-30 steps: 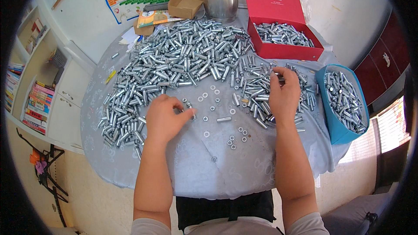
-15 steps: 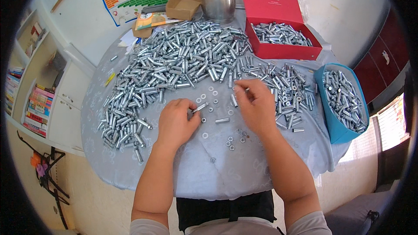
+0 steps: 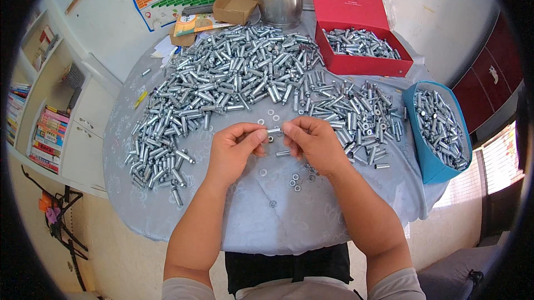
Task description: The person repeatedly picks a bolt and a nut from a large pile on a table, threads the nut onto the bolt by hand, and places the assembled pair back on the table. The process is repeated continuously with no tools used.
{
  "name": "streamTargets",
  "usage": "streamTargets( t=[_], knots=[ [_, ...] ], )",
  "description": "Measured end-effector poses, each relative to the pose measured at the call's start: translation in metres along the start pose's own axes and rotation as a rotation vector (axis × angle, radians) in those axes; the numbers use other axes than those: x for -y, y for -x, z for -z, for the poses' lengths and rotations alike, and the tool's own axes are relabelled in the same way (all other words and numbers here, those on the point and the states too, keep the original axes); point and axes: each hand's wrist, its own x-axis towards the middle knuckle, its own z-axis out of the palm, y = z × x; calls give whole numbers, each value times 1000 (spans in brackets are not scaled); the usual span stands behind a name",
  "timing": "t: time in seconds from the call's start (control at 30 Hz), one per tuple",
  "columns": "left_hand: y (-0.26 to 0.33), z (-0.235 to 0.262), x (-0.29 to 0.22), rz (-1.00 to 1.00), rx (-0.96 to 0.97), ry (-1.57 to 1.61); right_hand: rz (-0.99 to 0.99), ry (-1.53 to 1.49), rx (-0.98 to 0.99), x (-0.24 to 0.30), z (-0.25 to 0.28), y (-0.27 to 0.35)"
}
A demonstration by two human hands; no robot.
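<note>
A silvery sleeve anchor bolt [image 3: 273,131] is held level between my two hands above the near middle of the table. My left hand [image 3: 236,147] pinches its left end between thumb and fingers. The fingertips of my right hand [image 3: 312,143] are closed on its right end and hide that tip. Loose washers and nuts lie just beyond and below the fingers, among them a washer [image 3: 263,172]. A loose metal sleeve [image 3: 283,154] lies partly under my right hand. A small group of nuts [image 3: 296,183] rests nearer to me.
A big heap of anchor bolts [image 3: 233,72] curves across the far and left table. More parts [image 3: 367,113] lie at the right, before an open red box [image 3: 364,66] and a blue bin [image 3: 428,161], both holding bolts. A steel pot [image 3: 280,0] stands behind.
My right hand has come from the parts at the right to the bolt in my left hand. Both hands now meet on it, and the bolt has turned from slanted to level.
</note>
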Motion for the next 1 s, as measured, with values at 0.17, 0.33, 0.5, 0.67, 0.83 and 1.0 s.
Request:
streamTargets(
  t=[0.17,0.33,0.5,0.67,0.83,1.0],
  knots=[
    [-2,2,6,0,-35,143,142,-95,-43,3,-10,2],
    [-3,0,7,-18,-23,137,27,-52,36,-3,2,-3],
    [-3,1,6,-8,-27,156,35,-77,23,4,-3,0],
    [-3,1,6,1,-25,167,140,-91,41,-6,-2,-2],
    [-2,0,6,-5,-25,157,-33,-34,52,3,1,0],
    [-3,0,6,10,-31,161,81,-46,24,-3,-2,-2]
  ],
)
